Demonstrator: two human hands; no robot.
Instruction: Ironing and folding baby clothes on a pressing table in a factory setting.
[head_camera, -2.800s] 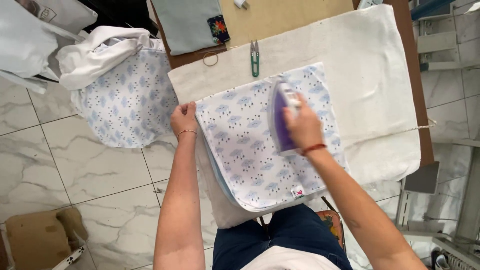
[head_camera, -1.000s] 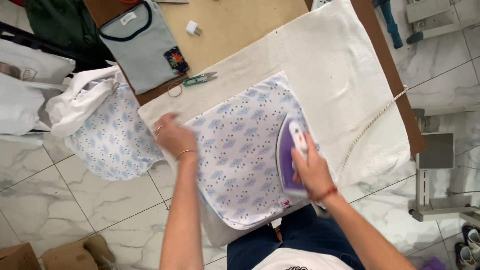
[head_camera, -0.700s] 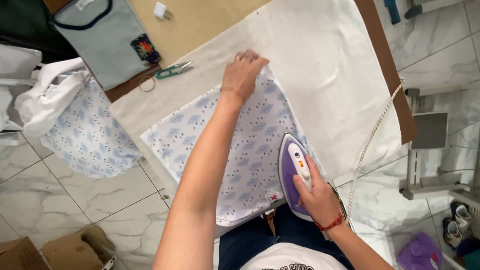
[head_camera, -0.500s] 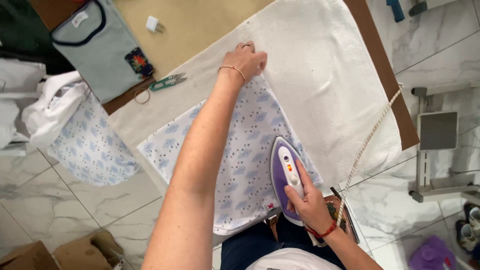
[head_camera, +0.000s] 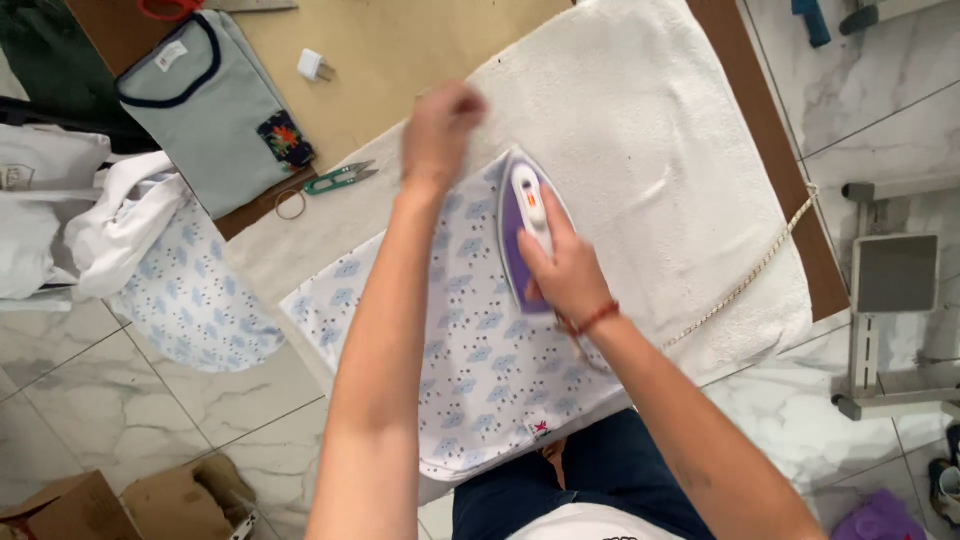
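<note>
Right grip (head_camera: 565, 270) clasps one purple iron (head_camera: 525, 225) on one patterned cloth (head_camera: 470, 370); left grip (head_camera: 440, 130) blurred, state unclear

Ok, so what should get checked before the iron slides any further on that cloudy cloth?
1. Right hand grips the purple iron firmly: ok.
2. Left hand is away from the iron's tip: cannot tell, the hand is blurred and close beside it.
3. Patterned cloth lies flat on the white padded cover: ok where visible.
4. Braided cord is off the cloth: ok, it trails over the cover's right edge.
5. Green thread snips are clear of the iron's path: ok, they lie off to the left of the cloth.
</note>
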